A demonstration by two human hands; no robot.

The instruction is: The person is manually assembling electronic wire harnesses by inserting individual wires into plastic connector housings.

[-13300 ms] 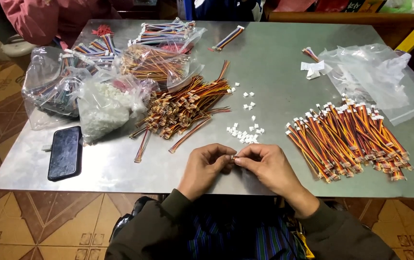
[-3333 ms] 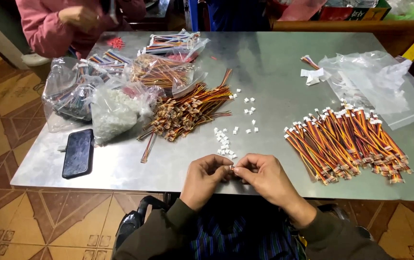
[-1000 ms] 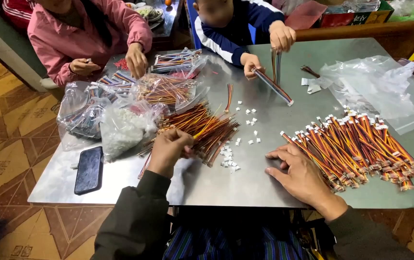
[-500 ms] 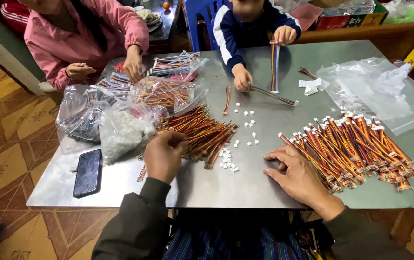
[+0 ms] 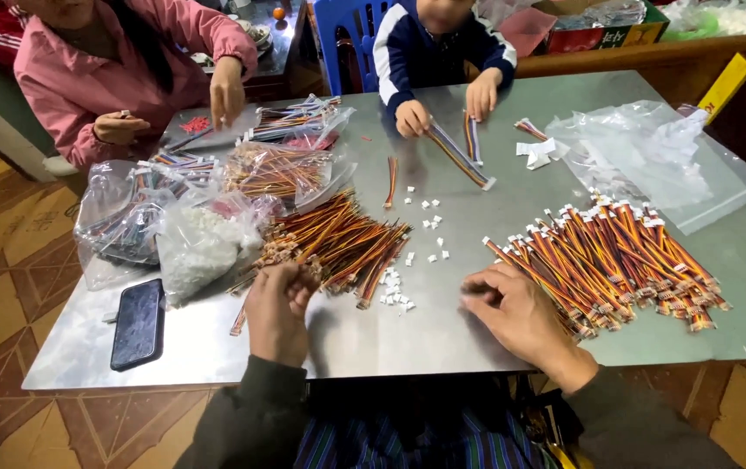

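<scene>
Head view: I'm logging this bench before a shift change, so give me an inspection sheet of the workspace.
Surface: grey metal table, worn, no spills seen.
Job's things: loose wire pile; finished wire pile with white ends; small white plugs scattered between.
Clutter: filled plastic bags, flat empty bags, black phone near the edge.
Hands: left hand at the loose wire pile; right hand flat beside the finished wire pile.
Cables: nothing seen apart from the wires.
Surroundings: two other people across the table, a blue chair, tiled floor.
</scene>
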